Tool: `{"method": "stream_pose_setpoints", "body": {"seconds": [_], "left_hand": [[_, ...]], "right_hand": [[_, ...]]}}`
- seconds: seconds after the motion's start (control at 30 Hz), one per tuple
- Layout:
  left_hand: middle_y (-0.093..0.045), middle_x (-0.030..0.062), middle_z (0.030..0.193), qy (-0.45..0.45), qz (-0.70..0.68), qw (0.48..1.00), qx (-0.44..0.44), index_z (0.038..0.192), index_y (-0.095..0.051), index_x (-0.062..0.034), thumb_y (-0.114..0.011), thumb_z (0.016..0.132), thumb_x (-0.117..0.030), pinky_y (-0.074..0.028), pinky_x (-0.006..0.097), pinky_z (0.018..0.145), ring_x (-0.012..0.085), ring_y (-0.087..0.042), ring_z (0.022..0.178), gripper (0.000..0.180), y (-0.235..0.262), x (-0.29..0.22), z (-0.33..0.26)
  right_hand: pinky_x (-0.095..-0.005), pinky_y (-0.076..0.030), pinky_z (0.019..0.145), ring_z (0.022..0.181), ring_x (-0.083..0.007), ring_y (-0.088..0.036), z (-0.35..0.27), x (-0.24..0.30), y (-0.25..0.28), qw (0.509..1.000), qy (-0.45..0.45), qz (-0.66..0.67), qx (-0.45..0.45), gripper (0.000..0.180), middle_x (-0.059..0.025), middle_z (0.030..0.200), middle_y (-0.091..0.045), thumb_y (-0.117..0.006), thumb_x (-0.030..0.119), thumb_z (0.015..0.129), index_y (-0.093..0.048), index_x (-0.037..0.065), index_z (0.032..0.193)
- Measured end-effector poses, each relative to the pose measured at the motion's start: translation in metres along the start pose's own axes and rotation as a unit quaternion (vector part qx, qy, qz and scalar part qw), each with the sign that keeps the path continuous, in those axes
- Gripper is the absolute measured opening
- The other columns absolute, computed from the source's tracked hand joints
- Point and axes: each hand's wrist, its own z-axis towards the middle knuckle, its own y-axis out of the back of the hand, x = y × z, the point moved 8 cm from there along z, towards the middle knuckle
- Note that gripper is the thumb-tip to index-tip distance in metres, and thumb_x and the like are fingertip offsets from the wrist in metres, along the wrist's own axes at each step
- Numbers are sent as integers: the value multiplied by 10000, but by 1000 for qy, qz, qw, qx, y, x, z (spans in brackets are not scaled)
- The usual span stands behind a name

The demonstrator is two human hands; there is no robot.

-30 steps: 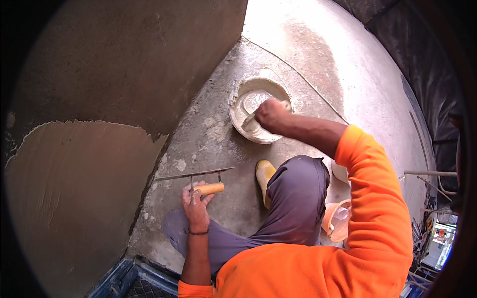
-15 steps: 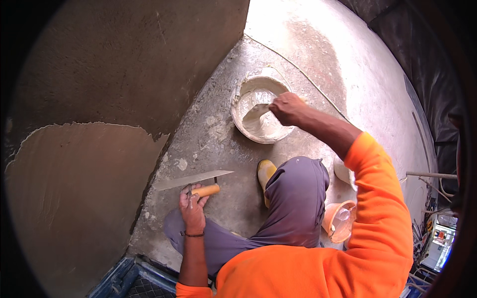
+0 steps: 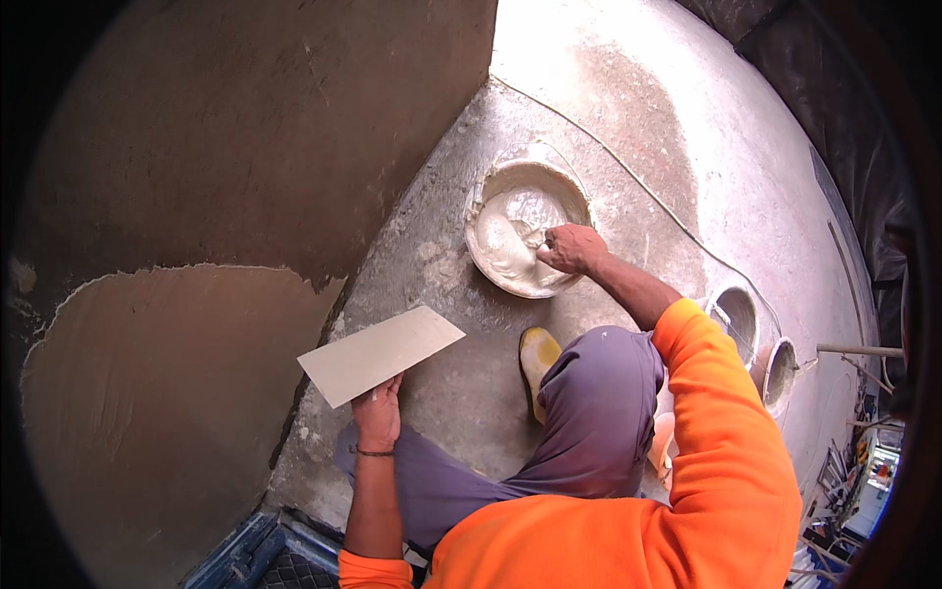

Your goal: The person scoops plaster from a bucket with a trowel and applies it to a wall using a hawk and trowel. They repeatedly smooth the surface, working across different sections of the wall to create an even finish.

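My left hand [image 3: 377, 417] is closed under a rectangular plastering trowel [image 3: 381, 355], its pale blade lying face up and slightly tilted. The blade hides the wooden handle and most of my fingers. Ahead of my knee stands a round bucket [image 3: 473, 247] of wet, creamy plaster [image 3: 530, 204]. My right hand [image 3: 573, 248] reaches over its near right rim, fingers wrapped round a putty knife. Plaster covers the knife's blade, and a thick heap sits just left of my fist.
A wall rises on the left, with a smooth plastered patch [image 3: 167, 393] low down. A cable [image 3: 628, 172] crosses the floor beyond the bucket. At right stand a pale bucket [image 3: 734, 319], another bucket [image 3: 781, 378] and an orange one [image 3: 661, 442]. Something blue [image 3: 250, 555] lies lower left.
My left hand has turned the trowel from edge-on to face up, hiding its handle. My right hand has lowered the putty knife into the plaster, and its blade is covered.
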Motion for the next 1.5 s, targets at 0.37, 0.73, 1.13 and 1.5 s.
{"method": "stream_pose_setpoints", "body": {"seconds": [0.37, 0.73, 1.13, 1.5], "left_hand": [[-611, 53, 1373, 67, -79, 975, 197, 1378, -552, -107, -660, 995, -125, -529, 418, 1032, 231, -596, 1253, 398, -63, 22, 60], [-647, 28, 1328, 152, -208, 912, 320, 1341, -596, -143, -771, 910, -230, -531, 404, 1046, 203, -617, 1223, 473, -233, 69, 55], [-529, -5, 1482, 131, -204, 862, 446, 1486, -468, -207, -698, 977, -283, -436, 369, 1155, 176, -487, 1383, 564, -291, 50, 31], [-549, 10, 1479, 100, -236, 893, 370, 1454, -513, -180, -723, 944, -342, -447, 401, 1155, 199, -519, 1362, 576, -283, 36, 45]], "right_hand": [[-476, -524, 767, 823, -408, -663, -28, -39, 26, 980, 140, 136, -29, 403, -243, 916, -689, -538, 380, 902, -678, 9, 975], [-444, -517, 671, 711, -333, -650, -160, 6, 179, 979, 125, 52, -153, 365, -141, 821, -648, -610, 377, 847, -675, 54, 1005], [-415, -486, 713, 839, -260, -655, -237, 53, 183, 878, 237, -139, -392, 375, -102, 1020, -662, -795, 199, 824, -632, 78, 1140], [-448, -524, 717, 839, -351, -650, -246, 22, 189, 839, 205, 114, -490, 368, -200, 1027, -640, -741, 11, 847, -586, 17, 1182]]}}
